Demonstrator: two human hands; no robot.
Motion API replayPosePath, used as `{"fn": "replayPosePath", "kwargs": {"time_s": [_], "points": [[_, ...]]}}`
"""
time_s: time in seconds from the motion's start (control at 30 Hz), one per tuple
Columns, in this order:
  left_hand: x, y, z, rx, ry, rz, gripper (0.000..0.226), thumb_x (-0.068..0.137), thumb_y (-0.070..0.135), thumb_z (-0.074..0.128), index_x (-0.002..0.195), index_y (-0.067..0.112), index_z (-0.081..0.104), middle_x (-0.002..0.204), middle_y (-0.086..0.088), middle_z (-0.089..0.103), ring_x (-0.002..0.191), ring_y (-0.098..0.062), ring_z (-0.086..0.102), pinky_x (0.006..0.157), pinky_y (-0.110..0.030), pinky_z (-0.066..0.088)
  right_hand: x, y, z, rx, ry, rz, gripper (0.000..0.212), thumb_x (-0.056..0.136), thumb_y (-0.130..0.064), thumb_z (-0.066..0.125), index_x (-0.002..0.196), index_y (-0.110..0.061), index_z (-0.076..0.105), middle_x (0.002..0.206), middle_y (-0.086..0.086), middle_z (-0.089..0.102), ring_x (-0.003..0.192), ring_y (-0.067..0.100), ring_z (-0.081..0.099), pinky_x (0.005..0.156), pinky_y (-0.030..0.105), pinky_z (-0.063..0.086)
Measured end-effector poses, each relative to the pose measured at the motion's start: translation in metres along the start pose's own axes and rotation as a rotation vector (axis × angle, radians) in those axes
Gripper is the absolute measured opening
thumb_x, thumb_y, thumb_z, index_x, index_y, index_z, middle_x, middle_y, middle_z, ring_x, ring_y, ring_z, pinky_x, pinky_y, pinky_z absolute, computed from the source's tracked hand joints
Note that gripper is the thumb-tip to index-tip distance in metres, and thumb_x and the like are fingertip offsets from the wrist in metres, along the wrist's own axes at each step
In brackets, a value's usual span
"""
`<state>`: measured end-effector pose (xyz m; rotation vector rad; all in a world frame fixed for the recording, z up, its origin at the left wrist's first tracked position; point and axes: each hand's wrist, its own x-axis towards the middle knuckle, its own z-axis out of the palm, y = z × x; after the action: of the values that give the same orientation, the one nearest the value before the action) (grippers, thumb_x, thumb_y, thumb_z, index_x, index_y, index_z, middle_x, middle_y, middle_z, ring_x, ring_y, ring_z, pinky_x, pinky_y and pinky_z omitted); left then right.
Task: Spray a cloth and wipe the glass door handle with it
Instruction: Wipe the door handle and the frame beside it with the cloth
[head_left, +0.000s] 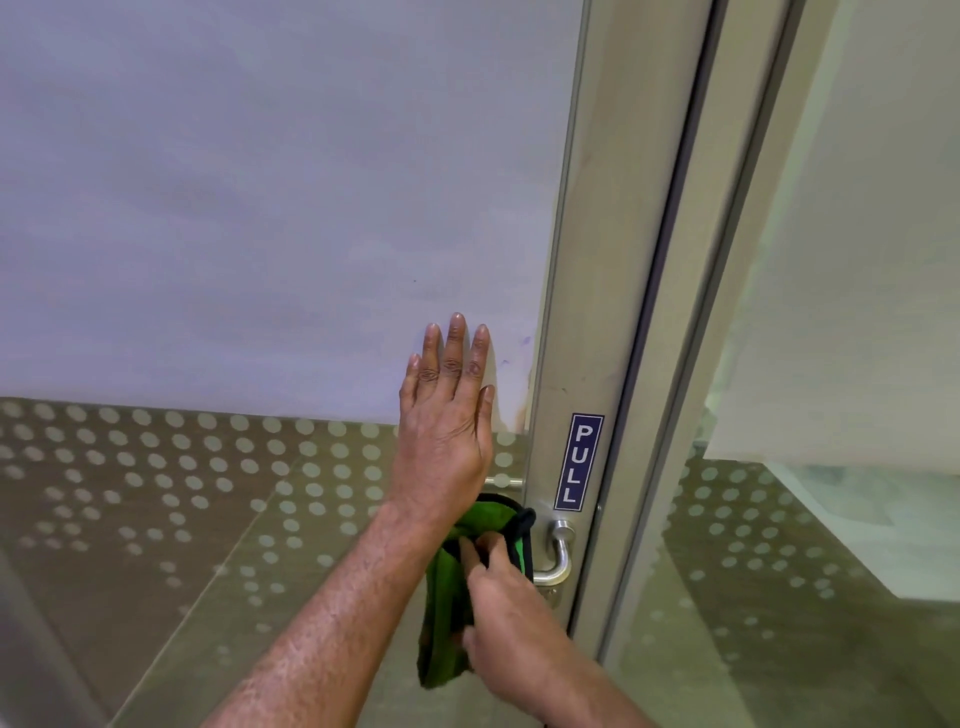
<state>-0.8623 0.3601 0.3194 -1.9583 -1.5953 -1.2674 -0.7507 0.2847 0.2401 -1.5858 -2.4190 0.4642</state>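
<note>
Low on the metal door frame, the lever handle (557, 553) is getting wiped: the right hand (511, 618) is clenching the green cloth (449, 597) and pressing it against the handle's left side. Just above, the left hand (447, 415) is lying flat and spread on the glass door (260, 208), steadying it. Wiping looks underway; next, the cloth probably needs carrying around the lever's bend.

Both forearms bare to the frame edge, no sleeves, gloves, rings or watch visible; left hand (447, 426) and right hand (511, 608) short-nailed.
</note>
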Motion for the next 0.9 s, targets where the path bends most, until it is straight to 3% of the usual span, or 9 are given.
{"fn": "replayPosePath", "kwargs": {"time_s": [0.07, 0.17, 0.23, 0.33, 0.43, 0.6, 0.73, 0.8, 0.9], "points": [[0.000, 0.000, 0.001, -0.004, -0.003, 0.000, 0.060, 0.110, 0.028, 0.027, 0.167, 0.023, 0.010, 0.177, 0.001, -0.002, 0.163, -0.018, -0.009, 0.132, -0.039, -0.004, 0.008, -0.002, 0.002, -0.288, 0.049, -0.019, 0.068, 0.092, -0.021, 0.071, 0.151, -0.012, 0.038, 0.138, 0.011, 0.042, 0.118, 0.030, 0.050, 0.110, 0.050, 0.041], [0.000, -0.001, 0.001, -0.001, 0.000, -0.001, 0.060, 0.110, 0.029, 0.027, 0.167, 0.023, 0.011, 0.177, 0.001, -0.002, 0.162, -0.017, -0.009, 0.132, -0.039, -0.003, 0.028, -0.006, 0.008, -0.525, -0.001, 0.071, 0.070, 0.086, -0.050, 0.074, 0.139, -0.010, 0.051, 0.132, 0.014, 0.048, 0.125, 0.037, 0.043, 0.115, 0.060, 0.029], [0.000, -0.001, 0.001, 0.001, -0.003, -0.001, 0.060, 0.110, 0.028, 0.027, 0.167, 0.024, 0.010, 0.177, 0.002, -0.002, 0.162, -0.016, -0.010, 0.132, -0.039, -0.004, 0.037, -0.008, 0.012, -0.482, 0.033, 0.158, 0.065, 0.094, -0.058, 0.059, 0.137, -0.009, 0.051, 0.130, 0.015, 0.050, 0.124, 0.035, 0.045, 0.114, 0.058, 0.031], [0.001, -0.001, 0.002, -0.006, 0.001, -0.003, 0.060, 0.110, 0.027, 0.029, 0.167, 0.024, 0.010, 0.177, 0.002, -0.003, 0.162, -0.016, -0.011, 0.132, -0.036, -0.007, 0.043, -0.013, 0.023, -0.394, 0.130, 0.261, 0.061, 0.102, -0.062, 0.032, 0.125, -0.009, 0.050, 0.117, 0.012, 0.053, 0.103, 0.028, 0.051, 0.098, 0.048, 0.043], [0.000, -0.001, 0.002, -0.007, 0.002, -0.001, 0.060, 0.111, 0.026, 0.030, 0.167, 0.024, 0.010, 0.177, 0.003, -0.003, 0.162, -0.016, -0.011, 0.132, -0.036, -0.008, 0.050, -0.016, 0.024, -0.356, 0.144, 0.267, 0.058, 0.100, -0.066, 0.035, 0.114, -0.013, 0.053, 0.103, 0.007, 0.060, 0.089, 0.023, 0.059, 0.089, 0.042, 0.051], [0.001, 0.000, 0.002, 0.005, 0.011, 0.000, 0.060, 0.111, 0.025, 0.033, 0.167, 0.024, 0.010, 0.176, 0.003, -0.003, 0.162, -0.016, -0.010, 0.132, -0.037, -0.006, 0.057, -0.015, 0.005, -0.018, 0.118, 0.272, 0.045, 0.101, -0.056, 0.045, 0.088, -0.018, 0.066, 0.089, 0.002, 0.074, 0.078, 0.021, 0.070, 0.077, 0.034, 0.059], [0.000, 0.000, 0.003, 0.004, 0.014, -0.002, 0.061, 0.111, 0.024, 0.034, 0.167, 0.024, 0.011, 0.177, 0.002, -0.002, 0.162, -0.018, -0.009, 0.132, -0.039, -0.005, 0.065, 0.001, -0.005, 0.249, -0.017, 0.293, 0.044, 0.096, -0.060, 0.052, 0.067, -0.026, 0.053, 0.084, 0.000, 0.071, 0.079, 0.021, 0.070, 0.079, 0.036, 0.060], [0.000, 0.000, 0.004, 0.007, 0.014, 0.000, 0.061, 0.111, 0.024, 0.034, 0.167, 0.023, 0.011, 0.177, 0.001, -0.002, 0.163, -0.018, -0.009, 0.132, -0.040, -0.004, 0.066, 0.008, -0.007, 0.345, -0.066, 0.254, 0.042, 0.094, -0.063, 0.055, 0.069, -0.030, 0.053, 0.087, 0.000, 0.072, 0.082, 0.021, 0.070, 0.082, 0.039, 0.059], [0.001, 0.000, 0.004, 0.009, 0.018, 0.000, 0.061, 0.111, 0.024, 0.034, 0.167, 0.023, 0.012, 0.177, 0.001, -0.001, 0.163, -0.019, -0.008, 0.132, -0.039, -0.004, 0.057, 0.013, -0.006, 0.248, -0.011, 0.127, 0.037, 0.095, -0.062, 0.054, 0.086, -0.026, 0.060, 0.089, 0.000, 0.071, 0.080, 0.022, 0.067, 0.074, 0.037, 0.055]]}}
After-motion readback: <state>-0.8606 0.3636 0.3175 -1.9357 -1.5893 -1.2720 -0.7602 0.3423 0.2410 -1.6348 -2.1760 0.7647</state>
